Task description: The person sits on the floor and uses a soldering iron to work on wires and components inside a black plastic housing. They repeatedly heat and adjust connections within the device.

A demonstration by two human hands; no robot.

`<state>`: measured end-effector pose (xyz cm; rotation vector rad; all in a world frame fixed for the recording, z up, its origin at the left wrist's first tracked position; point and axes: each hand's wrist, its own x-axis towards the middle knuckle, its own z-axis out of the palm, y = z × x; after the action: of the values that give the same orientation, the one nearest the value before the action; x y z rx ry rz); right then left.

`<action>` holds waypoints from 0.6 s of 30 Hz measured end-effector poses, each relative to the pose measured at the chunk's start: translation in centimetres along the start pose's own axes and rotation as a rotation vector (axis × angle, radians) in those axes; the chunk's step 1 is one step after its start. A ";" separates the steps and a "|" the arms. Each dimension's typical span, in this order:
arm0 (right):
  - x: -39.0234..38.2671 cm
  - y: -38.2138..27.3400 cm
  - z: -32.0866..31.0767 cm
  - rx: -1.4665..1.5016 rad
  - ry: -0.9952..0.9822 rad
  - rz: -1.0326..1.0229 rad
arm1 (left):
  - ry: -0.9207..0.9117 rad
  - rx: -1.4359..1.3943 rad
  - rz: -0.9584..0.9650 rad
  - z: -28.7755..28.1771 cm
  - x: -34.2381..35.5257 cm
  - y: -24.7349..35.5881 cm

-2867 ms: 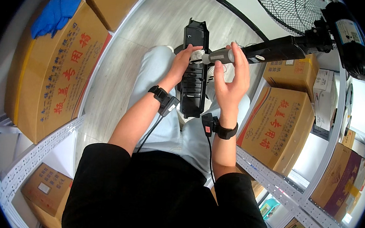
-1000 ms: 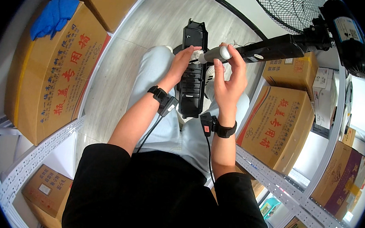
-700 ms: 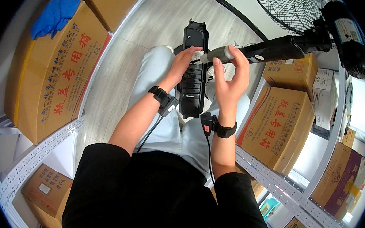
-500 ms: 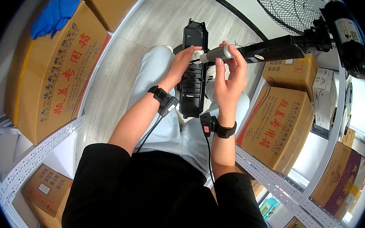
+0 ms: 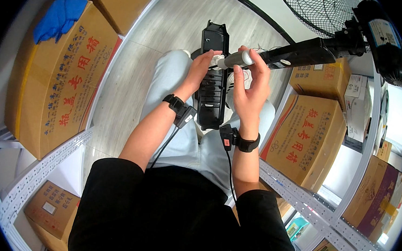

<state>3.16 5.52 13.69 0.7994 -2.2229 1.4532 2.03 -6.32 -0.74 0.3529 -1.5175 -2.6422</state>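
Note:
A grey cylindrical screwdriver-like tool [image 5: 235,60], with a paler rounded end, points toward a small white part [image 5: 216,60] over a long black plastic housing [image 5: 212,96]. My right hand [image 5: 254,85] has its thumb and fingers around the rounded end of the tool. Closed at the tool's other end, my left hand [image 5: 198,70] pinches by the white part; the tool's tip is hidden there. The open, ribbed housing stands lengthwise between my knees. Behind my right hand, a black fan column [image 5: 299,54] slants up to a fan motor [image 5: 387,45].
A black wire fan guard [image 5: 318,12] is at the upper right. Cardboard boxes [image 5: 302,137] fill shelves on both sides, with a blue cloth [image 5: 61,17] on a left one. Cables hang from both wrist devices. Pale wood-look floor [image 5: 120,73] lies ahead.
My right hand has shifted slightly left, and the rounded end of the grey tool has turned a little with it. My left hand and the black housing stay put.

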 end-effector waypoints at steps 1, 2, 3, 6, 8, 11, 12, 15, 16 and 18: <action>-0.1 0.1 0.0 0.000 -0.011 0.006 | 0.004 0.005 0.004 0.0 0.0 0.0; 0.0 0.1 -0.1 -0.056 -0.007 -0.009 | -0.003 -0.006 -0.014 0.1 -0.1 0.2; 0.0 0.2 -0.3 -0.112 -0.003 -0.025 | -0.010 -0.017 -0.033 0.2 -0.3 0.5; 0.1 0.1 -0.5 -0.169 0.005 -0.023 | -0.019 -0.053 -0.083 0.3 -0.6 1.1; 0.1 0.1 -0.5 -0.135 0.014 -0.023 | -0.010 -0.033 -0.077 0.4 -0.6 1.1; 0.2 0.3 -0.2 -0.044 0.022 -0.042 | 0.010 0.023 -0.028 0.3 -0.3 0.6; 0.3 0.3 0.0 -0.020 0.017 -0.046 | 0.009 0.013 -0.021 0.2 -0.2 0.3; 0.2 0.1 -0.1 -0.009 -0.009 -0.009 | 0.012 0.003 -0.006 0.2 -0.2 0.1; 0.1 0.1 -0.1 -0.015 -0.020 0.012 | 0.014 0.003 -0.002 0.2 -0.3 0.2; 0.2 0.2 -0.2 -0.086 0.014 -0.001 | 0.003 -0.003 -0.026 0.1 -0.3 0.3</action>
<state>2.88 5.71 13.69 0.7599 -2.2579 1.3489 2.26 -6.33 -0.40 0.3785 -1.5186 -2.6618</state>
